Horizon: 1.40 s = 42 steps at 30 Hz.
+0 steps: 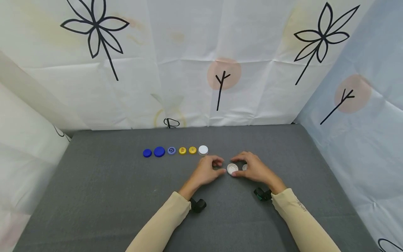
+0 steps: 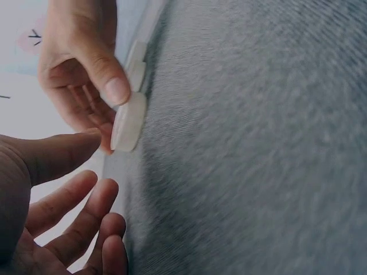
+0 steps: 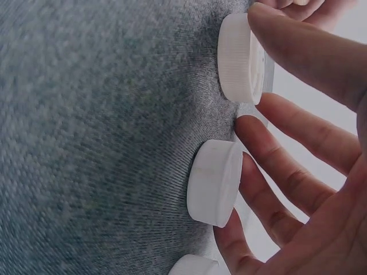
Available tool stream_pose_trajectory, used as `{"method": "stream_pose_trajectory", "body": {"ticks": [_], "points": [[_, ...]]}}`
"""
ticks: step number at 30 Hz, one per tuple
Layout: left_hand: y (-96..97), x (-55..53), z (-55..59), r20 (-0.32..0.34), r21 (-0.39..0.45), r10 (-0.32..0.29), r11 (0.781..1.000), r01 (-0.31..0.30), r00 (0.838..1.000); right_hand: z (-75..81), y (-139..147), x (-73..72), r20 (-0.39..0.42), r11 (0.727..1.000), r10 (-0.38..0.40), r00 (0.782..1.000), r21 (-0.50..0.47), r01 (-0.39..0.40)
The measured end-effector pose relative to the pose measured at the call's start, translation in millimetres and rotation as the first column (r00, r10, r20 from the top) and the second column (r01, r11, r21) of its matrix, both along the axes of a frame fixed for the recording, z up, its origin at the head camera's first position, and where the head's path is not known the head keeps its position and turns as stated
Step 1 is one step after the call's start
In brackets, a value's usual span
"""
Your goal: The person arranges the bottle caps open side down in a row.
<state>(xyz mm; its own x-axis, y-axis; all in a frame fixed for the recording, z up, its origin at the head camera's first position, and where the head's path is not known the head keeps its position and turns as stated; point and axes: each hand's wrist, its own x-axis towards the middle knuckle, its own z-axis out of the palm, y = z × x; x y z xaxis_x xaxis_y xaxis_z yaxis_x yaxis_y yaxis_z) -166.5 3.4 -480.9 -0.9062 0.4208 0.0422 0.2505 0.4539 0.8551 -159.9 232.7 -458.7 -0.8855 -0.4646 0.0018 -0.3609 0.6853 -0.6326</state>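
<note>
A ribbed white bottle cap [image 3: 238, 60] lies flat on the grey cloth, between the thumb and index finger of my right hand [image 1: 256, 169]. The thumb touches its rim and the index fingertip lies against the far side in the right wrist view. A second white cap [image 3: 215, 182] sits beneath that palm, close to the other fingers; part of a third white cap [image 3: 194, 266] shows at the lower edge. My left hand [image 1: 206, 170] is just left of the ribbed cap, fingers loosely bent, holding nothing; its thumb comes near the cap in the left wrist view.
Behind the left hand runs a row of caps: a small blue cap [image 1: 147, 153], a larger blue cap [image 1: 159, 151], a light-blue cap [image 1: 171, 150], two yellow caps [image 1: 182, 150] and a white cap [image 1: 203, 150]. Patterned white cloth [image 1: 189, 70] walls the grey table [image 1: 110, 192].
</note>
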Motion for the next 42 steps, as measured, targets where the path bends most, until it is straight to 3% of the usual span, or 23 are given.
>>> {"method": "stream_pose_trajectory", "body": {"ticks": [8,16,22,29,36,42], "points": [[10.5,2.2,-1.2,-0.07,-0.106,-0.006,0.994,-0.002,0.998,-1.6,3,2.0,0.007,1.0,0.007,1.0,-0.01,-0.007],[17.4,4.4,0.3,-0.065,-0.159,0.008,0.987,-0.018,0.998,-5.4,4,1.5,-0.01,0.999,0.031,0.999,-0.008,-0.032],[18.7,5.2,0.5,-0.048,-0.141,0.009,0.99,-0.016,0.999,-7.1,2,1.8,-0.028,0.999,0.03,0.999,-0.012,-0.03],[6.9,4.0,3.6,-0.006,0.071,0.009,0.997,-0.008,1.0,-0.1,-6,5.2,-0.076,0.995,-0.001,0.997,-0.095,-0.006],[-12.1,3.1,4.2,0.157,0.287,-0.01,0.957,-0.036,0.988,4.8,-21,8.7,-0.091,0.979,-0.019,0.996,-0.202,0.0],[-26.5,3.1,8.2,0.282,0.367,-0.009,0.925,-0.099,0.959,4.3,-34,8.6,-0.07,0.965,-0.016,0.997,-0.262,-0.003]]}}
